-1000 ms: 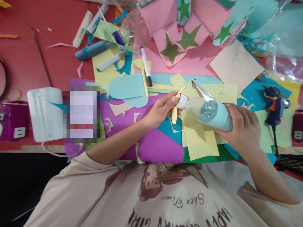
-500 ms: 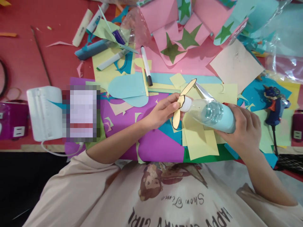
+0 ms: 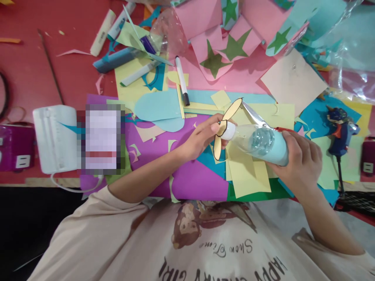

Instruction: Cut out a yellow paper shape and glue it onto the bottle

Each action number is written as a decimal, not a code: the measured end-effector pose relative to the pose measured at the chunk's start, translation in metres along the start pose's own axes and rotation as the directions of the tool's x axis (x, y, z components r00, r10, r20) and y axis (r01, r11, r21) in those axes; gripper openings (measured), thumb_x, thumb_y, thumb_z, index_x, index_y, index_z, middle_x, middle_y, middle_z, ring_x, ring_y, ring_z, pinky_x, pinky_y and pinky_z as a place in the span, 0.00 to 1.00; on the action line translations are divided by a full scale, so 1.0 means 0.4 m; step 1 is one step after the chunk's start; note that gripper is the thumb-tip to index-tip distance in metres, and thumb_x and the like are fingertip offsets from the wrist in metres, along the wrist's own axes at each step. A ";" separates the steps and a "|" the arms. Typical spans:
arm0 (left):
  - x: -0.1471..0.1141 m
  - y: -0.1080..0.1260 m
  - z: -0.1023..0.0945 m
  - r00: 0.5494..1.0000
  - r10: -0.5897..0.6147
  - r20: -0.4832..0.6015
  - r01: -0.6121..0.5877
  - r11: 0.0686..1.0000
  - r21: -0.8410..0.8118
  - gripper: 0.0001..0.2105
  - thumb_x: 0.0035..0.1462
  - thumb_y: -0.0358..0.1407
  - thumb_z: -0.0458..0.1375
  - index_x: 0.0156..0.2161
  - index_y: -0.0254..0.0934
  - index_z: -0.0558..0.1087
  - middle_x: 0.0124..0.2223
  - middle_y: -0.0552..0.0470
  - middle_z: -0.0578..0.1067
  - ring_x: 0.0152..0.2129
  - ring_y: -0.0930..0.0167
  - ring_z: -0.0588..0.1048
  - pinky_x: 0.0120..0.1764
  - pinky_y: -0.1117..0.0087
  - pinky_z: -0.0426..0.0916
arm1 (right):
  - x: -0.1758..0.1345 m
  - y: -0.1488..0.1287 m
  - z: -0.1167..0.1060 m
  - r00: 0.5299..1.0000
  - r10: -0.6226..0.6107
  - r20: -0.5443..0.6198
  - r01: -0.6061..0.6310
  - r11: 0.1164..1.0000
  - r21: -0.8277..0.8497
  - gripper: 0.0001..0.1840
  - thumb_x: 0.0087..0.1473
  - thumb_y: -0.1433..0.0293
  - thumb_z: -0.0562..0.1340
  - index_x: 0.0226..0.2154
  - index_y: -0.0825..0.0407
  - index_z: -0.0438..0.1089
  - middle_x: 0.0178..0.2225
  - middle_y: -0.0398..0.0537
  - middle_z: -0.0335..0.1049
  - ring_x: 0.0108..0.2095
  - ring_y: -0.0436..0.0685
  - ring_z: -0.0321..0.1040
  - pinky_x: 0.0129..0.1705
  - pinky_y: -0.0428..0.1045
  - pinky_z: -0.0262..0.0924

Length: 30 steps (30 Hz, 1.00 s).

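My right hand [image 3: 303, 166] is wrapped around the base of a clear plastic bottle [image 3: 249, 138], which has light blue paper around its lower part. The bottle lies tilted, with its white cap [image 3: 230, 131] pointing left. Against that cap sits a yellow paper propeller [image 3: 233, 109] with black outlines and two long blades. My left hand [image 3: 197, 142] pinches the middle of it, thumb on the near side; some fingertips are hidden behind. Scissors [image 3: 254, 115] with silver blades and red handles lie just beyond the bottle, partly covered by it.
Yellow paper sheets [image 3: 249, 179] and purple paper [image 3: 199, 175] lie under my hands. A black-tipped marker [image 3: 182, 80] and pink paper with green stars [image 3: 215, 60] are farther back. At right is a blue glue gun [image 3: 341, 128]; at left, a white box-shaped device [image 3: 55, 138] with a cable.
The bottle has shifted slightly left toward my left hand. The propeller's blades now sit at a sharper bend to each other, and my left thumb has moved a little up and left.
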State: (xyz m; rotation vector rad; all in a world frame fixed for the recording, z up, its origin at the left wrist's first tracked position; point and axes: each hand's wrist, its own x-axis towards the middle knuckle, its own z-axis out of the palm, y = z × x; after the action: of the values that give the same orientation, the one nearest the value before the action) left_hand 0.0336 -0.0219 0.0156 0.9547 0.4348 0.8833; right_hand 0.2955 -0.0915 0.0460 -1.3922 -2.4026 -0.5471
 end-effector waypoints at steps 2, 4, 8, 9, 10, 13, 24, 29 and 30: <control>-0.001 -0.004 0.001 0.997 -0.050 -0.050 0.050 0.999 -0.005 0.21 0.57 0.56 0.55 0.41 0.38 0.69 0.27 0.57 0.68 0.21 0.78 0.68 0.23 0.77 0.65 | -0.004 -0.002 0.002 1.000 0.007 -0.008 -0.007 1.000 0.000 0.41 0.53 0.61 0.65 0.63 0.57 0.52 0.47 0.60 0.73 0.45 0.66 0.71 0.44 0.57 0.64; 0.000 -0.004 0.003 0.993 -0.070 -0.094 0.070 0.998 -0.001 0.20 0.56 0.54 0.57 0.40 0.38 0.69 0.28 0.58 0.67 0.20 0.79 0.67 0.23 0.78 0.64 | -0.008 -0.006 0.004 1.000 0.018 -0.002 -0.018 1.000 -0.005 0.40 0.53 0.62 0.64 0.63 0.56 0.52 0.47 0.60 0.73 0.46 0.66 0.71 0.45 0.57 0.65; 0.010 0.002 0.005 0.982 -0.079 -0.173 0.081 0.997 0.001 0.18 0.53 0.51 0.60 0.34 0.36 0.69 0.28 0.57 0.67 0.21 0.79 0.64 0.25 0.78 0.64 | -0.013 -0.015 0.008 0.999 0.030 0.013 -0.029 0.999 -0.041 0.37 0.54 0.63 0.63 0.61 0.57 0.54 0.48 0.62 0.72 0.45 0.66 0.71 0.45 0.57 0.65; 0.014 0.003 0.004 0.979 -0.083 -0.184 0.083 0.997 -0.005 0.17 0.52 0.50 0.60 0.33 0.36 0.68 0.28 0.56 0.67 0.21 0.79 0.64 0.25 0.77 0.64 | -0.015 -0.017 0.009 0.999 0.033 0.015 -0.033 0.998 -0.051 0.36 0.54 0.63 0.63 0.61 0.57 0.54 0.48 0.62 0.72 0.45 0.66 0.71 0.45 0.58 0.65; 0.017 0.004 0.004 0.978 -0.089 -0.188 0.087 0.996 -0.017 0.16 0.51 0.49 0.61 0.32 0.36 0.68 0.27 0.56 0.67 0.20 0.79 0.64 0.24 0.77 0.63 | -0.016 -0.020 0.011 0.999 0.036 0.016 -0.035 0.998 -0.059 0.35 0.54 0.64 0.63 0.61 0.56 0.54 0.48 0.62 0.72 0.45 0.66 0.71 0.45 0.57 0.65; 0.020 0.005 0.005 0.979 -0.116 -0.167 0.104 0.991 -0.082 0.15 0.47 0.45 0.62 0.31 0.36 0.68 0.26 0.57 0.67 0.19 0.79 0.64 0.22 0.78 0.62 | -0.020 -0.024 0.013 0.999 0.044 0.007 -0.044 0.997 -0.058 0.34 0.54 0.65 0.62 0.60 0.55 0.54 0.48 0.62 0.72 0.45 0.65 0.71 0.45 0.57 0.64; 0.022 0.005 0.012 0.956 -0.151 -0.253 0.144 0.988 -0.049 0.18 0.46 0.47 0.62 0.25 0.37 0.61 0.23 0.58 0.65 0.17 0.79 0.61 0.21 0.75 0.59 | -0.018 -0.030 0.016 0.999 0.015 -0.053 -0.018 0.998 -0.060 0.32 0.54 0.67 0.63 0.59 0.55 0.57 0.47 0.59 0.72 0.45 0.63 0.70 0.44 0.56 0.64; 0.016 -0.012 0.004 0.961 -0.076 -0.266 0.103 0.991 0.088 0.20 0.53 0.54 0.57 0.27 0.37 0.63 0.25 0.56 0.65 0.19 0.78 0.63 0.23 0.74 0.60 | -0.009 -0.028 0.012 0.999 0.021 -0.035 -0.024 0.997 -0.076 0.32 0.54 0.66 0.62 0.60 0.55 0.56 0.46 0.60 0.73 0.43 0.64 0.71 0.43 0.56 0.64; 0.013 -0.015 0.002 0.965 -0.050 -0.257 0.083 0.989 0.120 0.21 0.55 0.55 0.55 0.28 0.37 0.64 0.26 0.56 0.66 0.19 0.78 0.63 0.23 0.74 0.60 | -0.007 -0.028 0.011 0.999 0.020 -0.026 -0.022 0.997 -0.077 0.33 0.54 0.65 0.62 0.60 0.56 0.56 0.46 0.60 0.73 0.43 0.64 0.71 0.43 0.56 0.64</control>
State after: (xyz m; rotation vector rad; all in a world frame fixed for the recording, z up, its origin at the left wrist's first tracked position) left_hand 0.0400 -0.0198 0.0110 0.9437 0.7475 0.9280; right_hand 0.2868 -0.0964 0.0389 -1.4314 -2.3681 -0.6545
